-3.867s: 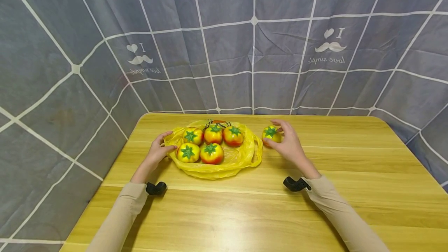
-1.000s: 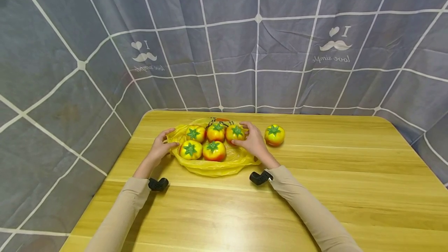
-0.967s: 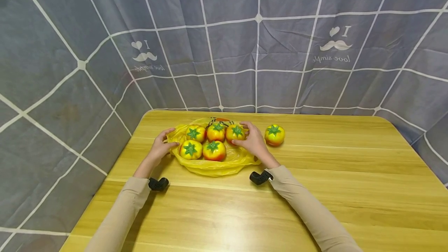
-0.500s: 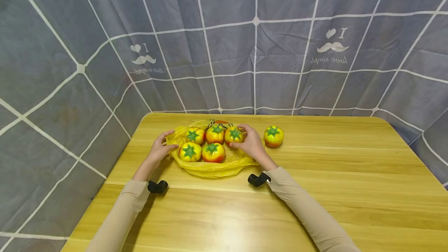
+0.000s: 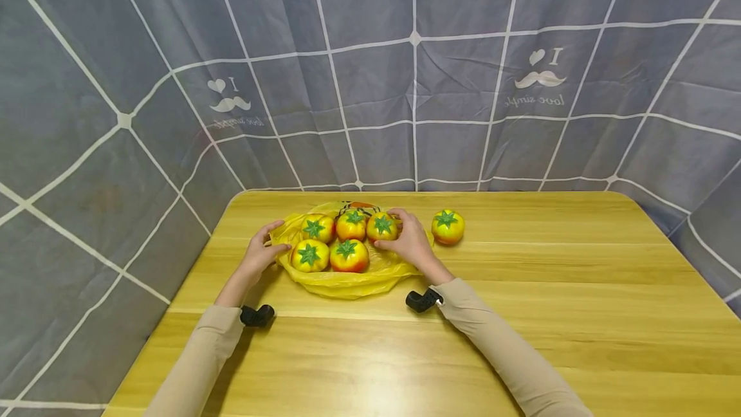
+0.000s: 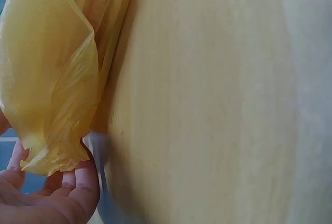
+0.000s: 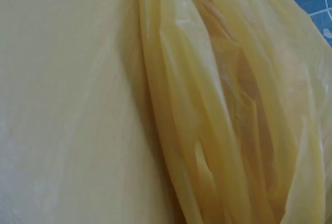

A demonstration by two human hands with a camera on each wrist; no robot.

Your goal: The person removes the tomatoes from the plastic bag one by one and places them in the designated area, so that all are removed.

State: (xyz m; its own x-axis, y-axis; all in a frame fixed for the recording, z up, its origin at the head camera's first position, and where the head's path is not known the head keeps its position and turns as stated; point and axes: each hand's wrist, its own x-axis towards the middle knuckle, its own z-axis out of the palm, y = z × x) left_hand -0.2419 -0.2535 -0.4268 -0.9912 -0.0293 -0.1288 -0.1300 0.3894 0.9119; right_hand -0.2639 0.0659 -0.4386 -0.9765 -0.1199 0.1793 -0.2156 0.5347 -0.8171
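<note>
A yellow plastic bag [image 5: 353, 286] lies spread with its mouth up, holding several yellow-red tomatoes with green star-shaped tops. My left hand [image 5: 255, 257] grips the bag's left edge. In the left wrist view, the left hand's fingers [image 6: 83, 185] curl at the gathered end of the bag [image 6: 49, 73]. My right hand [image 5: 412, 243] reaches over the bag's right side, thumb in front and fingers behind the back-right tomato [image 5: 381, 226]. Only bag folds [image 7: 192, 94] and tabletop show in the right wrist view; the right hand is hidden there.
One tomato [image 5: 448, 228] sits on the wooden table [image 5: 370, 359], just right of the bag and behind the right hand. A grey curtain with white lines [image 5: 463, 82] hangs along the table's far and left sides. Each wrist wears a black mount [image 5: 257, 316].
Earlier, my right hand held a tomato right of the bag; it has since let go there and moved left onto the back-right tomato. The left hand stays on the bag's edge.
</note>
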